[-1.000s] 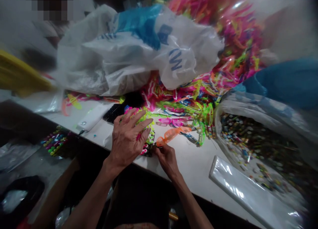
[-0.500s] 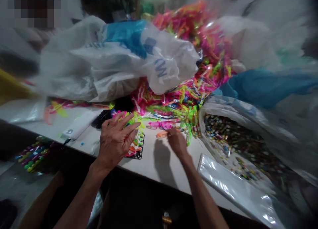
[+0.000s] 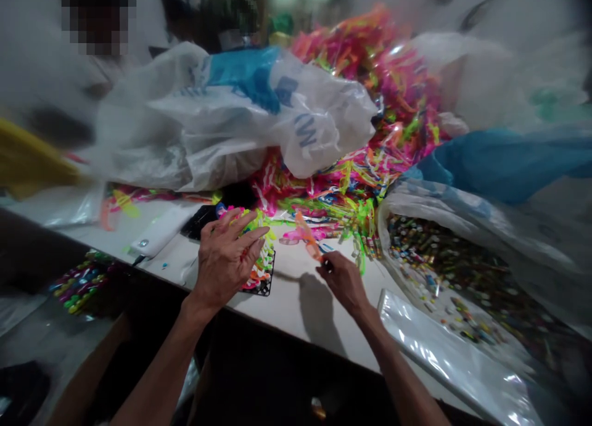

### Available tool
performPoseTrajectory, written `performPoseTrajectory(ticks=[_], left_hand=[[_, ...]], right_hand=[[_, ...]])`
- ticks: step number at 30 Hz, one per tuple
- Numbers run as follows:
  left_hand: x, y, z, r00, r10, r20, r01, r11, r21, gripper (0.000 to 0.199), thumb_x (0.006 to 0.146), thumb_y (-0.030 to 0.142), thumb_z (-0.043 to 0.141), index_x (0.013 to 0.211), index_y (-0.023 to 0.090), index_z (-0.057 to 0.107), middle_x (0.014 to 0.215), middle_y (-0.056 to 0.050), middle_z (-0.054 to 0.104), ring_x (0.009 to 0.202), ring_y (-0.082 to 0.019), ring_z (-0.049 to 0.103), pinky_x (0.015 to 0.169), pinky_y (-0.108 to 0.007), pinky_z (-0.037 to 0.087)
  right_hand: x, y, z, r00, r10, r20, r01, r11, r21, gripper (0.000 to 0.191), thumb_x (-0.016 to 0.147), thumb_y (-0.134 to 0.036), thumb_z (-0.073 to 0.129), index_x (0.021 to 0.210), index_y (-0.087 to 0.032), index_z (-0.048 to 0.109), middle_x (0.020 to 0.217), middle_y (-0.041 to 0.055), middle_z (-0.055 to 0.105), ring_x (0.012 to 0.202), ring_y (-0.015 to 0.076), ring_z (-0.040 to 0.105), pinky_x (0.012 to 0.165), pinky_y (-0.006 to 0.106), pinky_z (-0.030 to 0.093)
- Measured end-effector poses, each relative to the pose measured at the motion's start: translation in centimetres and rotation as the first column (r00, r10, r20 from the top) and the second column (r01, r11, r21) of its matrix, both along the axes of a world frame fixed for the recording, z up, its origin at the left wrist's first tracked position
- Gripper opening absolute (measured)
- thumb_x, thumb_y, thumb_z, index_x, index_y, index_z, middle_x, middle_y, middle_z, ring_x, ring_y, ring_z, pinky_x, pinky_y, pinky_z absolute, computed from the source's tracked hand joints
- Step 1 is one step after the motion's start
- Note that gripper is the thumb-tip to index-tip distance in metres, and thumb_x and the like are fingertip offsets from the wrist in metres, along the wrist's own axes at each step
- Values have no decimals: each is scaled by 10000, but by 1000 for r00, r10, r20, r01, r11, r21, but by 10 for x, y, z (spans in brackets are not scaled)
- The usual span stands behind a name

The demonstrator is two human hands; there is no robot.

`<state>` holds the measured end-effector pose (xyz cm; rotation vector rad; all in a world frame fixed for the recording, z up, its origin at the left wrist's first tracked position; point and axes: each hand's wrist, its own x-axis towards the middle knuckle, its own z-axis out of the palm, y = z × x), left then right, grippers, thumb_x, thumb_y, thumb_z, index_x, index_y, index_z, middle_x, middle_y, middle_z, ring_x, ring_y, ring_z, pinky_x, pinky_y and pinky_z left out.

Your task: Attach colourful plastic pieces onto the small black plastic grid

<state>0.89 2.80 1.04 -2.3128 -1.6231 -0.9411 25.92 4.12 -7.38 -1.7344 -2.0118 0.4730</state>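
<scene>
My left hand [image 3: 222, 256] lies palm down, fingers outstretched, on a black mesh tray [image 3: 266, 287] filled with rows of small yellow, white, pink and orange plastic pieces [image 3: 257, 275]. Its palm hides part of the tray. My right hand [image 3: 345, 279] pinches the lower end of a long, translucent orange plastic piece [image 3: 306, 233], held up over the white table [image 3: 287, 315]. Behind it lie a flat pink plastic piece [image 3: 289, 236] and bright green strips [image 3: 363, 219]. The exact kind of these pieces is unclear.
A big heap of neon plastic pieces [image 3: 402, 105] rises at the back beside a white plastic bag [image 3: 222, 130]. At right, an open bag [image 3: 393, 198] holds many small multicoloured parts, with a clear plastic packet [image 3: 444, 352] before it. A white device [image 3: 160, 233] lies left.
My right hand has lifted the orange plastic piece from the table and tilted it upward. My left hand stays on the tray. The whole view has shifted slightly.
</scene>
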Motion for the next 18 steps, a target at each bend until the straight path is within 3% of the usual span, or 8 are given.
performPoseTrajectory(ticks=[2, 4, 6, 8, 12, 18], left_hand=[[0, 0, 1, 1000, 5, 5, -5, 1000, -14, 238, 874, 294, 498, 1067, 299, 639, 1243, -15, 588, 1222, -254, 446, 957, -467, 343], [0, -1, 2, 1000, 0, 8, 0, 1000, -31, 245, 875, 300, 492, 1072, 297, 639, 1242, -18, 589, 1229, -256, 436, 963, -469, 339], [0, -1, 2, 1000, -5, 8, 6, 999, -38, 254, 877, 309, 486, 1082, 301, 636, 1235, -21, 594, 1236, -260, 428, 965, -473, 336], [0, -1, 2, 1000, -6, 0, 6, 999, -40, 262, 881, 308, 477, 1094, 305, 631, 1233, -21, 594, 1236, -260, 427, 964, -471, 336], [0, -2, 3, 1000, 0, 2, 0, 999, -53, 271, 879, 293, 477, 1106, 300, 626, 1237, -27, 591, 1236, -264, 425, 972, -479, 329], [1, -2, 3, 1000, 2, 30, 0, 998, -68, 266, 874, 284, 489, 1096, 305, 632, 1242, -26, 588, 1235, -264, 427, 975, -486, 323]], right_hand=[[-24, -21, -9, 943, -3, -333, -43, 990, -131, 84, 748, -261, 583, 769, -180, 583, 675, 5, 576, 608, 153, 527, 556, 243, 373], [-47, -37, -19, 795, -83, -601, -105, 957, -272, 116, 749, -298, 581, 770, -186, 561, 594, -27, 544, 532, 136, 504, 498, 229, 365], [-68, -46, -28, 644, -171, -746, -129, 937, -326, 132, 747, -306, 580, 778, -182, 551, 556, -41, 532, 493, 127, 492, 476, 224, 368], [-82, -48, -32, 571, -226, -789, -71, 944, -322, 150, 727, -307, 599, 765, -168, 561, 566, -26, 555, 513, 134, 510, 497, 233, 391], [-98, -45, -29, 604, -250, -757, 1, 950, -313, 146, 695, -291, 608, 713, -147, 614, 640, 24, 620, 597, 172, 564, 548, 257, 421], [-98, -46, -23, 756, -158, -636, 8, 973, -232, 156, 750, -284, 538, 687, -174, 630, 626, 30, 633, 585, 192, 580, 535, 259, 399]])
